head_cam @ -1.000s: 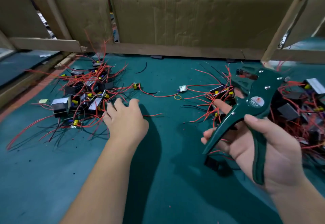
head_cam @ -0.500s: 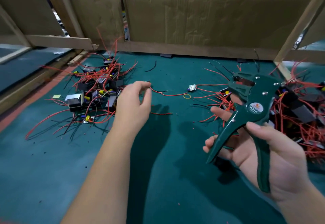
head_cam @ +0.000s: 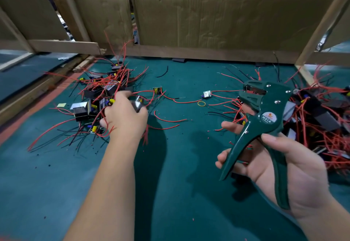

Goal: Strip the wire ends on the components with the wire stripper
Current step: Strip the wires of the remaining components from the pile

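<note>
My right hand (head_cam: 287, 167) grips the dark green wire stripper (head_cam: 265, 119) by its two handles, jaws up and open, above the green mat. My left hand (head_cam: 125, 115) reaches into the left pile of components (head_cam: 98, 97) with red and black wires and curls round a small grey component (head_cam: 138, 105) at the pile's right edge. A second pile of components (head_cam: 318, 112) with red wires lies at the right, partly behind the stripper. Two single components (head_cam: 157, 90) (head_cam: 207, 94) with red leads lie between the piles.
The green mat (head_cam: 180, 184) covers the bench. Cardboard sheets (head_cam: 208, 13) on a wooden frame (head_cam: 189, 53) close off the back. A yellow rubber band (head_cam: 201, 103) and loose red wire offcuts (head_cam: 168, 120) lie mid-mat. A wooden post (head_cam: 322, 23) rises at the right.
My left hand moved left and down into the left pile and closed on a small grey component. The stripper in my right hand stayed about where it was.
</note>
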{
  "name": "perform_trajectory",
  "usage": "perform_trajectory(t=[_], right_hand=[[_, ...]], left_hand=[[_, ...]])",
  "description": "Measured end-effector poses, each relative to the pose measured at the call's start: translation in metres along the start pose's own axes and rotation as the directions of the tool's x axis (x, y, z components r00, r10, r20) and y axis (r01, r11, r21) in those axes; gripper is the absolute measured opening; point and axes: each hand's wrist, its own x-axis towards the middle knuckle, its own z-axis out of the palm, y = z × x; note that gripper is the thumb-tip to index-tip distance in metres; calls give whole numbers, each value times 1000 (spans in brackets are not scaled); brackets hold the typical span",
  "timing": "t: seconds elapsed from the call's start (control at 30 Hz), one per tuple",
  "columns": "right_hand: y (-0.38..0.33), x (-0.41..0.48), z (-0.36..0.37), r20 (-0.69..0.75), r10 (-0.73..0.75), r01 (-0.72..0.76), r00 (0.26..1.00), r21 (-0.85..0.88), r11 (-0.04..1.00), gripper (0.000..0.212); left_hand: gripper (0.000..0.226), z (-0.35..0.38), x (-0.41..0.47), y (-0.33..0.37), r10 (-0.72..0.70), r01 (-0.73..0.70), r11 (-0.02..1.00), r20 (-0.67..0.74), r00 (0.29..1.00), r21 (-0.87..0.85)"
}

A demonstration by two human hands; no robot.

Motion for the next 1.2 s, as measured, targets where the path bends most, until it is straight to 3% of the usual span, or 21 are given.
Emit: perform_trajectory(t=[0.07, 0.13, 0.23, 0.3, 0.4, 0.67, 0.73, 0.8, 0.83, 0.93, 1.0, 1.03, 1.1, 1.2], right_hand=[[0, 0, 1, 3, 5, -5, 1000, 11, 1000, 98], [0, 0, 1, 5, 9, -9, 1000, 15, 1000, 98], [0, 1, 1, 3, 7, -7, 1000, 25, 1000, 98], [-1, 1, 0, -3, 2, -2, 1000, 36, 999, 97], [-1, 2, 0, 1, 3, -3, 1000, 50, 999, 99], [-2, 2, -1, -4, 17, -16, 1000, 72, 997, 96], [-2, 2, 0, -4, 17, -16, 1000, 68, 998, 100], [-1, 2, 0, -5, 18, -18, 1000, 69, 997, 101], [-1, 2, 0, -5, 17, -17, 1000, 70, 997, 100], [-1, 2, 1, -7, 21, -20, 1000, 70, 997, 101], [-1, 2, 2, -10, 27, -26, 1000, 76, 997, 103], [-1, 2, 3, -9, 29, -28, 1000, 80, 996, 104], [-2, 2, 3, -7, 33, -32, 999, 81, 996, 103], [-2, 2, 3, -15, 34, -33, 999, 76, 997, 100]], left_hand=[[43, -2, -4, 8, 151, -169, 934, -83, 985, -316], [37, -4, -9, 18, 191, -214, 768, -103, 976, -604], [18, -7, -14, 30, 146, 82, 340, 138, 980, -937], [13, -10, -16, 34, 180, 266, 125, 285, 941, -956], [17, -13, -17, 37, 212, 378, 39, 378, 901, -925], [27, -16, -19, 38, 285, 509, -48, 476, 832, -860], [25, -15, -19, 38, 275, 522, -35, 494, 825, -852], [15, -13, -20, 39, 273, 551, 80, 550, 789, -831], [16, -11, -22, 39, 288, 580, 166, 602, 745, -798], [24, -8, -32, 38, 335, 653, 443, 789, 516, -615], [24, -5, -39, 40, 286, 643, 543, 839, 464, -541], [23, -2, -40, 42, 241, 629, 560, 832, 499, -539], [25, 5, -38, 45, 123, 584, 548, 749, 651, -598], [36, 12, -31, 41, 17, 301, 646, 407, 913, -702]])
